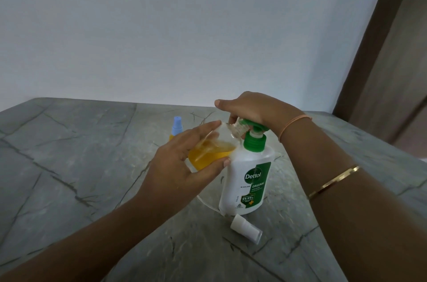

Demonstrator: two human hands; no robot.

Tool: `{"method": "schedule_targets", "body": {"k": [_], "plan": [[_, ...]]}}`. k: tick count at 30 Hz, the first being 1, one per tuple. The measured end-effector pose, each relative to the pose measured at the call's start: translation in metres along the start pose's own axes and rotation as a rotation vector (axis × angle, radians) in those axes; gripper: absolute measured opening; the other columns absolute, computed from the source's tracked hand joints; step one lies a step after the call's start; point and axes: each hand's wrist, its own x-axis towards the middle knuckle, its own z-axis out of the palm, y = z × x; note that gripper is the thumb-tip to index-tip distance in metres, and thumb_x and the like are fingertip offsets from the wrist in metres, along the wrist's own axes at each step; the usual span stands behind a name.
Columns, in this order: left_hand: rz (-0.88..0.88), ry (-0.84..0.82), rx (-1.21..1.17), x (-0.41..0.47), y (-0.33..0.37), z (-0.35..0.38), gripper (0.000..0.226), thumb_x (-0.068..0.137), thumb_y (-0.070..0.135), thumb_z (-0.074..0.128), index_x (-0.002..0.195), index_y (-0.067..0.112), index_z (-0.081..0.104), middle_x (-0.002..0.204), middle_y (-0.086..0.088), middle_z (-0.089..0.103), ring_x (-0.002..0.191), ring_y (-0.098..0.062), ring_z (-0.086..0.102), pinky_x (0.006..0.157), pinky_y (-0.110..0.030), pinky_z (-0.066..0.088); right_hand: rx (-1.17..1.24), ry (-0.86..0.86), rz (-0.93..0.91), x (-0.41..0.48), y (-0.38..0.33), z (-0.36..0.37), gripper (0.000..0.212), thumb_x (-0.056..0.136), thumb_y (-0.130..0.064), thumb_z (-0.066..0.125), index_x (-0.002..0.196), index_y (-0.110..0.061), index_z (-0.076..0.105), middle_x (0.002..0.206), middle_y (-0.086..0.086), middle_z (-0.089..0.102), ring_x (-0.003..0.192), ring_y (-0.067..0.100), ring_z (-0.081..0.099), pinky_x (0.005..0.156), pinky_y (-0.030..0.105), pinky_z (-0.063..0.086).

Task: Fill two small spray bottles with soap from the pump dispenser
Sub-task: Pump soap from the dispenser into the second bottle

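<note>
Just right of frame centre, your left hand (184, 161) is gripping the tilted, half-filled spray bottle (215, 150) at the nozzle while your right hand (249, 108) is pressing the pump dispenser (248, 180); next, you are likely refitting the white cap (246, 228).

The counter (69, 166) lies open from 7 to 10 o'clock of the Dettol pump dispenser (247, 180); a blue-capped spray bottle (177, 126) stands at 11, a white spray cap (246, 228) lies at 6.
</note>
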Motion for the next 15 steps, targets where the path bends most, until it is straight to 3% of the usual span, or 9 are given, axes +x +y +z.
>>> {"method": "schedule_targets", "body": {"k": [5, 9, 11, 15], "plan": [[0.003, 0.001, 0.031, 0.0015, -0.0006, -0.0005, 0.049, 0.068, 0.056, 0.062, 0.108, 0.063, 0.035, 0.102, 0.061, 0.034, 0.101, 0.029, 0.038, 0.064, 0.001, 0.039, -0.036, 0.044, -0.042, 0.0035, 0.0018, -0.0055, 0.052, 0.094, -0.053, 0.039, 0.102, -0.007, 0.061, 0.070, 0.000, 0.057, 0.052, 0.011, 0.053, 0.047, 0.022, 0.034], [-0.008, -0.001, 0.014, 0.0012, -0.0005, -0.0005, 0.050, 0.068, 0.062, 0.064, 0.109, 0.066, 0.035, 0.102, 0.060, 0.037, 0.104, 0.025, 0.040, 0.075, -0.011, 0.042, -0.004, 0.045, -0.032, 0.0042, 0.0021, -0.0061, 0.049, 0.094, -0.051, 0.040, 0.102, -0.006, 0.058, 0.065, 0.000, 0.056, 0.037, 0.008, 0.054, 0.047, 0.022, 0.035], [-0.002, 0.003, 0.026, 0.0014, 0.0001, -0.0015, 0.048, 0.066, 0.064, 0.057, 0.109, 0.068, 0.036, 0.105, 0.059, 0.037, 0.105, 0.025, 0.041, 0.073, -0.009, 0.042, 0.007, 0.031, -0.030, 0.0033, 0.0008, -0.0045, 0.048, 0.095, -0.051, 0.040, 0.102, -0.007, 0.058, 0.063, 0.001, 0.055, 0.032, 0.006, 0.052, 0.047, 0.022, 0.035], [0.008, 0.007, 0.033, 0.0013, -0.0022, -0.0011, 0.048, 0.068, 0.062, 0.055, 0.113, 0.064, 0.037, 0.099, 0.054, 0.045, 0.102, 0.024, 0.043, 0.068, -0.001, 0.042, 0.021, -0.010, 0.007, -0.0003, 0.0000, -0.0016, 0.047, 0.095, -0.051, 0.040, 0.108, -0.010, 0.057, 0.072, 0.000, 0.052, 0.052, 0.010, 0.051, 0.048, 0.023, 0.035]]}}
